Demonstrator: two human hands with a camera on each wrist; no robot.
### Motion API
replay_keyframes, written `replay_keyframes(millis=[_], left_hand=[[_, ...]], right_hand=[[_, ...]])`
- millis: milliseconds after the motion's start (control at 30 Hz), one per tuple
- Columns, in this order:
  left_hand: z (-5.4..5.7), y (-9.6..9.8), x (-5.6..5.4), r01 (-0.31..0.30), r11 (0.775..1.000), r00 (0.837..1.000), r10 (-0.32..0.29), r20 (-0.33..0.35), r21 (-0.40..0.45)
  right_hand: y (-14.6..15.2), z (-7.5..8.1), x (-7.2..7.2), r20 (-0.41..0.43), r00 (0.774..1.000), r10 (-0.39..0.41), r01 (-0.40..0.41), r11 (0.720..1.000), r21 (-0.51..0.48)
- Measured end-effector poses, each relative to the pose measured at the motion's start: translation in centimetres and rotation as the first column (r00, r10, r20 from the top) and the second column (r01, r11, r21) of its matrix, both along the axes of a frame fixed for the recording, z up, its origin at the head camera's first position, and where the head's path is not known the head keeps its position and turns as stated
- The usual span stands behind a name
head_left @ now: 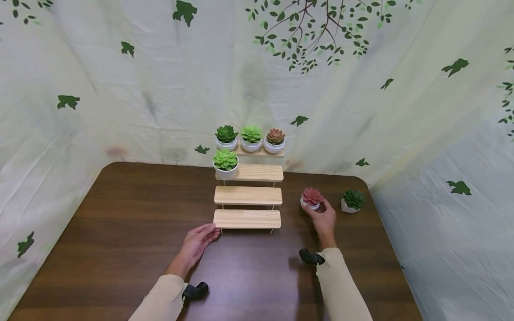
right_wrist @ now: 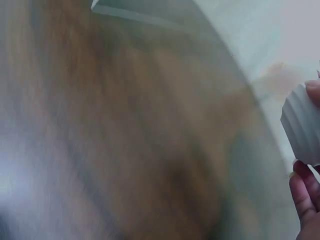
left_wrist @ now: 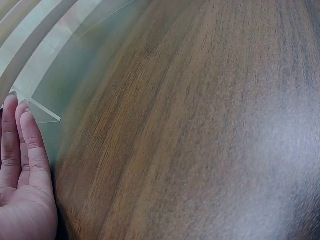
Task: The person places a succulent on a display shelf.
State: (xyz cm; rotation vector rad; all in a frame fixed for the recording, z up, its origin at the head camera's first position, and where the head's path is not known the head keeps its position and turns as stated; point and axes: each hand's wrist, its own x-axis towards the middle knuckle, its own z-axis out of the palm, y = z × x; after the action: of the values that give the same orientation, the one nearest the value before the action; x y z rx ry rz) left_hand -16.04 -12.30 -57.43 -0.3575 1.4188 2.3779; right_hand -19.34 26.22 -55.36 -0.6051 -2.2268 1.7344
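My right hand (head_left: 324, 221) grips a white pot with a red succulent (head_left: 312, 196), to the right of a stepped wooden display stand (head_left: 248, 195). In the right wrist view, fingers and thumb hold the fluted white pot (right_wrist: 300, 125); the plant is mostly out of frame. My left hand (head_left: 194, 245) touches the front left corner of the stand's lowest step (head_left: 246, 219). Its fingers (left_wrist: 34, 140) look fairly straight in the left wrist view; the thumb is hidden there. On the second step from the top, at its left end, sits a light green succulent (head_left: 225, 161).
Along the top step stand a dark green succulent (head_left: 226, 135), a bright green one (head_left: 251, 136) and a reddish-brown one (head_left: 275, 138). Another dark green potted succulent (head_left: 352, 199) is on the brown table (head_left: 152, 223), right of my right hand. A leaf-patterned curtain (head_left: 160, 89) hangs behind.
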Motion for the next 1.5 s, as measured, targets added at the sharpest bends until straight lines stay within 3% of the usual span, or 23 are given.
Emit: replay_keyframes(millis=[267, 567, 833, 1033, 1233, 1367, 1500], left_hand=[[0.0, 0.1, 0.1, -0.008, 1.000, 1.000, 0.009, -0.007, 0.012], [-0.3, -0.2, 0.1, -0.020, 1.000, 1.000, 0.020, -0.009, -0.001], [-0.3, -0.2, 0.2, -0.019, 1.000, 1.000, 0.019, -0.017, -0.002], [-0.4, -0.3, 0.3, -0.005, 1.000, 1.000, 0.005, -0.009, -0.003], [-0.5, -0.1, 0.2, -0.029, 1.000, 1.000, 0.029, 0.004, 0.003], [-0.3, -0.1, 0.2, -0.011, 1.000, 1.000, 0.011, -0.006, 0.018], [-0.2, -0.1, 0.1, -0.007, 1.000, 1.000, 0.007, -0.026, 0.018]], right_hand=[[-1.8, 2.9, -0.6, -0.220, 0.975, 0.015, -0.024, 0.999, -0.039], [-3.8, 5.9, -0.9, -0.252, 0.964, 0.083, -0.100, 0.994, -0.053], [-6.5, 9.8, -0.4, -0.325, 0.932, 0.158, -0.177, 0.984, -0.029], [-8.0, 10.9, -0.7, -0.358, 0.918, 0.172, -0.201, 0.979, -0.044], [-9.1, 11.3, -1.6, -0.400, 0.892, 0.212, -0.246, 0.969, -0.034], [-10.0, 11.7, -2.2, -0.399, 0.878, 0.263, -0.281, 0.960, 0.015], [-10.7, 11.0, -3.4, -0.369, 0.873, 0.318, -0.318, 0.946, 0.062]])
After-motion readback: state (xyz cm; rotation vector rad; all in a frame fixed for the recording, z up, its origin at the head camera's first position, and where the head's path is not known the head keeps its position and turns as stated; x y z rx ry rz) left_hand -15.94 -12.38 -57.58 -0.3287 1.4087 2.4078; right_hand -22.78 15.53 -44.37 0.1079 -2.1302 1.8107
